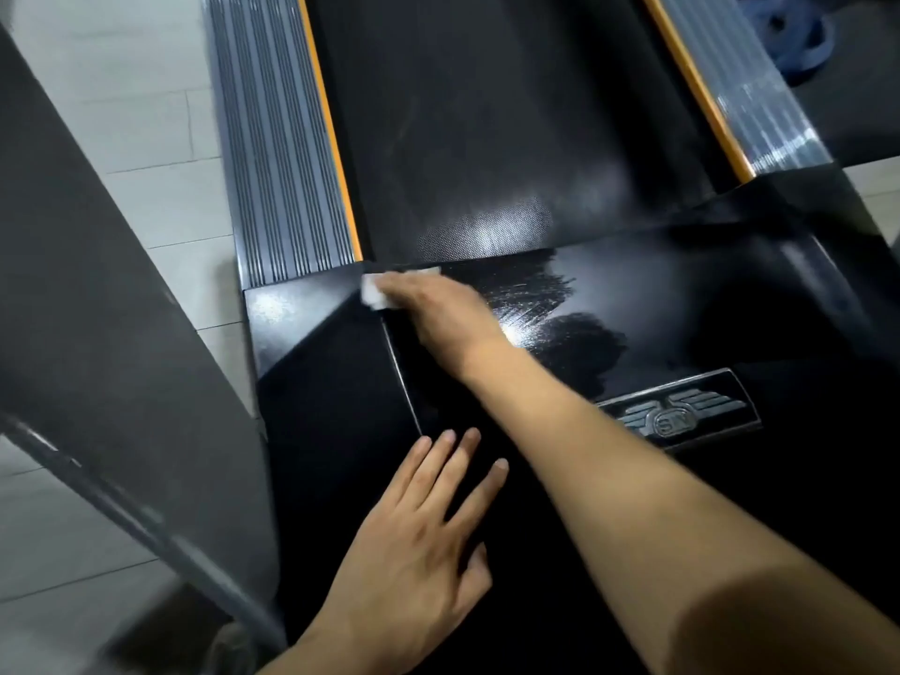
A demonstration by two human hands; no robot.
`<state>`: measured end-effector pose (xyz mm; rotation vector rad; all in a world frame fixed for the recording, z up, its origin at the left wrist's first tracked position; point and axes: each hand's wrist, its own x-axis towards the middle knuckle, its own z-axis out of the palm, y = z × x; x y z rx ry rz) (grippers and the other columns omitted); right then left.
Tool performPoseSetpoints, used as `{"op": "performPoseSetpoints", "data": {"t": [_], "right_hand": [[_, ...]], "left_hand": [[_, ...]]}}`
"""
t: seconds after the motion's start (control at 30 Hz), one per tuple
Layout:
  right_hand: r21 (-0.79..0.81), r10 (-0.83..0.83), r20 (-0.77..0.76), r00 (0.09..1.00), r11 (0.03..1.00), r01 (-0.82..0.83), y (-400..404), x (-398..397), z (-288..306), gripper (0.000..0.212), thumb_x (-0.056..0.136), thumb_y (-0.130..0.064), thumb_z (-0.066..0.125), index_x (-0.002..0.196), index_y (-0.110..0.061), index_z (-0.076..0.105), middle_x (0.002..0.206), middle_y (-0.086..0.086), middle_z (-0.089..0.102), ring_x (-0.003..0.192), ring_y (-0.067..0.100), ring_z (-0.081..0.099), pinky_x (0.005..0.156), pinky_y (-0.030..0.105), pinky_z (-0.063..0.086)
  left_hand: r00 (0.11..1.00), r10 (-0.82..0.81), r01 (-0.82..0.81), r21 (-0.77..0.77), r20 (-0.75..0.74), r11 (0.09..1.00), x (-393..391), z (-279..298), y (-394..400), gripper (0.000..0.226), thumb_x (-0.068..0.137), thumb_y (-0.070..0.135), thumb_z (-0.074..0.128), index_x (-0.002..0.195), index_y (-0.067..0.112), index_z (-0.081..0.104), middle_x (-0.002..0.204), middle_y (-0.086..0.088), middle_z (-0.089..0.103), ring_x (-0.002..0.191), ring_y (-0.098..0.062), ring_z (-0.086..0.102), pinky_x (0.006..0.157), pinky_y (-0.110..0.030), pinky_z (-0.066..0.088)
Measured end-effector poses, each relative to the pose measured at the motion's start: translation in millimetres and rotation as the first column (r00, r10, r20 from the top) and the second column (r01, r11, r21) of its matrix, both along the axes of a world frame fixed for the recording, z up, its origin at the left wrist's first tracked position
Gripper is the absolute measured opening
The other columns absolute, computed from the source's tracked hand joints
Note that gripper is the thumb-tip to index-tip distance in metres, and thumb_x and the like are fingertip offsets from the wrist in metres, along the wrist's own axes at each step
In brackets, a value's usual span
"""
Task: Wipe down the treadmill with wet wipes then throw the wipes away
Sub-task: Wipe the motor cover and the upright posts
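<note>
The treadmill's glossy black motor cover (657, 304) fills the middle of the view, with wet streaks across its top. My right hand (438, 314) presses a white wet wipe (375, 290) flat onto the cover's far left edge, where it meets the black running belt (487, 114). Most of the wipe is hidden under my fingers. My left hand (419, 533) lies flat on the near part of the cover, fingers spread, holding nothing.
Grey ribbed side rails (282, 153) with orange trim flank the belt. A grey treadmill upright (97, 294) slants across the left. A winged metal badge (682, 411) sits on the cover. Blue weight plates (794, 36) lie at the top right on the floor.
</note>
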<state>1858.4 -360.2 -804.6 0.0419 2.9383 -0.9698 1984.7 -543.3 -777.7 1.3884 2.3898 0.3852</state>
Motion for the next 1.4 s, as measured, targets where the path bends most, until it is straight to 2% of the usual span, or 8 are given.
{"op": "performPoseSetpoints", "data": {"t": [0.1,0.17,0.4,0.67,0.9,1.03,1.17,1.4], "right_hand": [[0.322,-0.285,0.031,0.958,0.91,0.26,82,24,-1,0.026,0.091,-0.036,0.053,0.108,-0.029,0.072,0.119,-0.003,0.068,0.116,0.018,0.06,0.098,0.032,0.044],[0.218,-0.543,0.065,0.837,0.826,0.519,102,47,6,0.029,0.086,-0.041,0.046,0.101,-0.027,0.067,0.109,-0.002,0.067,0.103,0.019,0.061,0.087,0.029,0.045],[-0.042,0.157,-0.056,0.986,0.986,-0.159,16,74,7,0.047,0.08,0.005,0.055,0.124,-0.007,0.068,0.13,0.011,0.065,0.123,0.025,0.056,0.111,0.022,0.029],[0.307,-0.645,0.01,0.764,0.729,0.612,213,104,16,0.023,0.094,-0.018,0.046,0.099,-0.018,0.068,0.1,0.002,0.068,0.097,0.022,0.062,0.084,0.035,0.047],[0.044,0.128,0.028,0.991,0.991,-0.129,140,96,0,0.048,0.084,-0.013,0.041,0.123,-0.007,0.068,0.131,0.011,0.064,0.123,0.022,0.056,0.111,0.021,0.029],[0.184,-0.467,-0.043,0.883,0.865,0.467,254,105,12,0.026,0.092,-0.018,0.053,0.106,-0.017,0.074,0.111,0.003,0.072,0.106,0.012,0.064,0.102,0.026,0.042],[0.278,-0.675,0.103,0.731,0.725,0.63,269,85,8,0.026,0.098,-0.031,0.051,0.109,-0.021,0.072,0.114,0.004,0.07,0.107,0.024,0.063,0.088,0.02,0.044],[0.081,-0.025,0.001,1.0,0.996,0.025,199,54,-3,0.048,0.084,-0.03,0.042,0.121,-0.02,0.071,0.129,0.001,0.067,0.122,0.018,0.058,0.108,0.033,0.041]], "left_hand": [[1.0,0.014,-0.014,-0.004,-0.024,1.0,3,3,1,0.076,0.082,0.038,0.055,0.154,0.023,0.04,0.164,-0.012,0.029,0.154,-0.026,0.022,0.122,-0.045,0.019],[0.999,0.024,-0.024,0.007,-0.021,1.0,4,3,3,0.075,0.081,0.036,0.055,0.154,0.022,0.042,0.163,-0.012,0.029,0.153,-0.027,0.022,0.122,-0.045,0.018],[0.999,0.025,-0.026,-0.035,-0.035,0.999,3,6,9,0.068,0.079,0.039,0.053,0.144,0.02,0.056,0.152,-0.016,0.047,0.144,-0.032,0.041,0.117,-0.049,0.026],[0.976,0.186,-0.189,-0.018,-0.114,0.982,-12,-3,77,0.049,0.087,0.026,0.052,0.133,0.011,0.058,0.143,-0.015,0.05,0.129,-0.034,0.049,0.109,-0.05,0.04],[0.976,0.162,-0.16,0.029,-0.146,0.987,-25,-20,155,0.037,0.086,0.028,0.044,0.113,0.009,0.059,0.126,-0.015,0.056,0.117,-0.035,0.053,0.106,-0.051,0.041],[0.973,0.146,-0.143,0.033,-0.177,0.989,-29,-23,173,0.04,0.091,0.029,0.04,0.125,0.013,0.056,0.135,-0.009,0.052,0.126,-0.033,0.049,0.112,-0.052,0.035],[0.968,0.191,-0.194,0.001,-0.163,0.981,-31,-29,189,0.043,0.097,0.036,0.041,0.135,0.021,0.054,0.146,-0.005,0.051,0.138,-0.03,0.043,0.117,-0.053,0.03],[0.941,0.288,-0.312,-0.131,-0.176,0.941,9,-33,208,0.075,0.098,0.055,0.025,0.153,0.005,0.038,0.162,-0.02,0.029,0.151,-0.037,0.026,0.121,-0.057,0.024]]}}
